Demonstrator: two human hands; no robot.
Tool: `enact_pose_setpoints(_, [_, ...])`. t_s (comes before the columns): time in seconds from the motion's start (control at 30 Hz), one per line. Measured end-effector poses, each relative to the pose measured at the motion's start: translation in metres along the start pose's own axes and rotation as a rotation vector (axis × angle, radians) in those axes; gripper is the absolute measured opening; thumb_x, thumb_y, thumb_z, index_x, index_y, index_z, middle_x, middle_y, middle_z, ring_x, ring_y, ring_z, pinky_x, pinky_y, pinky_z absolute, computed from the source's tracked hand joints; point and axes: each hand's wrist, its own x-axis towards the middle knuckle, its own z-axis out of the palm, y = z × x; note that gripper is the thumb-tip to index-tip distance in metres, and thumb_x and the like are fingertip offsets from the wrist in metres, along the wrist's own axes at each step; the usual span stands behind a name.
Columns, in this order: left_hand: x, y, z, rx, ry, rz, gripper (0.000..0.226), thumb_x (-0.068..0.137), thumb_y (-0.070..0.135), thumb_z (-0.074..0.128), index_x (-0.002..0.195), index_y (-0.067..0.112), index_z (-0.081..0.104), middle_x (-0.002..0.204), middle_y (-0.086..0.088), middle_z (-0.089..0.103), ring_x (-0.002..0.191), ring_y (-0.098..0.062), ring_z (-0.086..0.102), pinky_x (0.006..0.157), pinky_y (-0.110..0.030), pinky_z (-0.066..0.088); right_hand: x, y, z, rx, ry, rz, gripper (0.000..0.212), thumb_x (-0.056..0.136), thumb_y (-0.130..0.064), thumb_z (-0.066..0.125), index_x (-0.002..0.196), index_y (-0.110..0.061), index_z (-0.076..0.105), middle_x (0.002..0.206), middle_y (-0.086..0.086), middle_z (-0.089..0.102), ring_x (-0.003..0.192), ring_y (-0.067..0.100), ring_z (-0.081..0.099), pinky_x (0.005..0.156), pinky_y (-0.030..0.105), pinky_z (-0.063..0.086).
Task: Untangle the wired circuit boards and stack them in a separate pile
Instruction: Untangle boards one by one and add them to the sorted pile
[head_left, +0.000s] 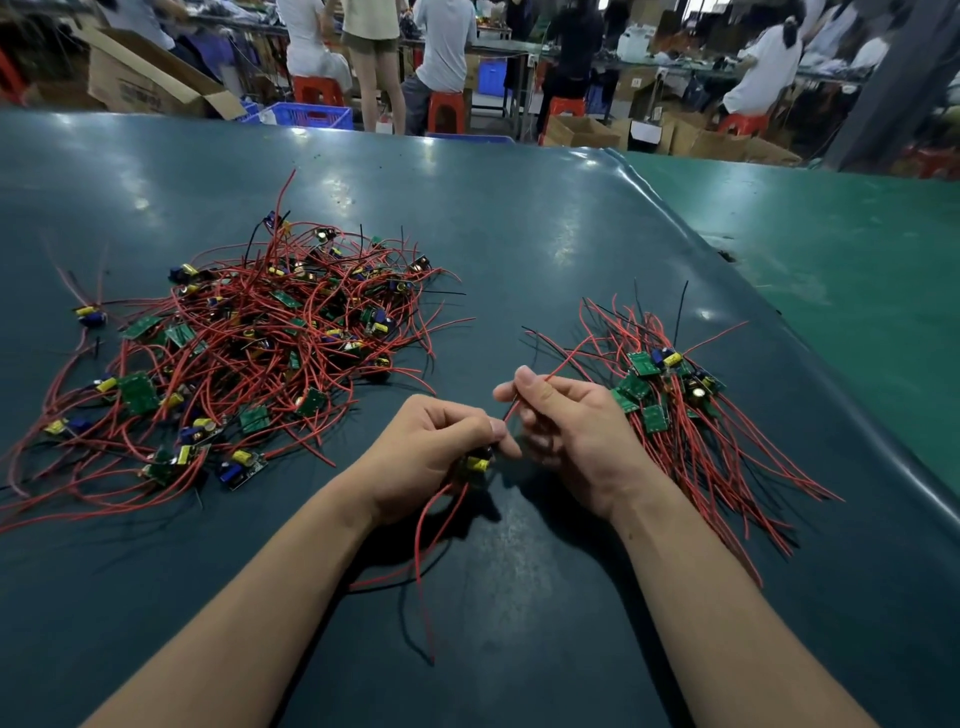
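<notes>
circuit board (475, 462) with a yellow capacitor sits in the left hand (436, 452), fingers curled round it in a close grip, just above the counter (519, 234) near the front centre. its red wires (431, 530) trail down toward the person, past the left wrist, along with a black one. right hand (566, 421) is just beside the left, thumb and forefinger pinching a red lead (558, 370) that runs up and right from the pinch; a black lead lies with it in the same grip.

sorted pile (670, 395) lies to the right, touching the right wrist area: green boards grouped together, wires fanned out toward far and near edges. tangled pile (244, 353) lies to the left, well apart from the hands: many green boards with yellow and blue parts, caught up in looping red and black wires.

counter surface is dark teal and glossy, with a lighter green mat (857, 270) at far right. beyond the far edge: cardboard boxes (145, 73), blue crate (311, 114), red stools (447, 111), people at other benches.
</notes>
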Motion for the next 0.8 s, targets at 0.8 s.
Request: enact_pose_setpoints(0.8, [0.012, 0.003, -0.002, -0.629, 0.482, 0.167, 0.016, 0.074, 0.018, 0.065, 0.084, 0.006, 0.062, 0.070, -0.006, 0.071, 0.060, -0.020, 0.070, 0.058, -0.026, 0.058, -0.016, 0.005, 0.025, -0.160, -0.051, -0.207, 0.028, 0.083, -0.010, 0.073, 0.105, -0.028, 0.073, 0.083, 0.000, 0.070, 0.043, 0.008, 0.046, 0.038, 0.019, 0.040])
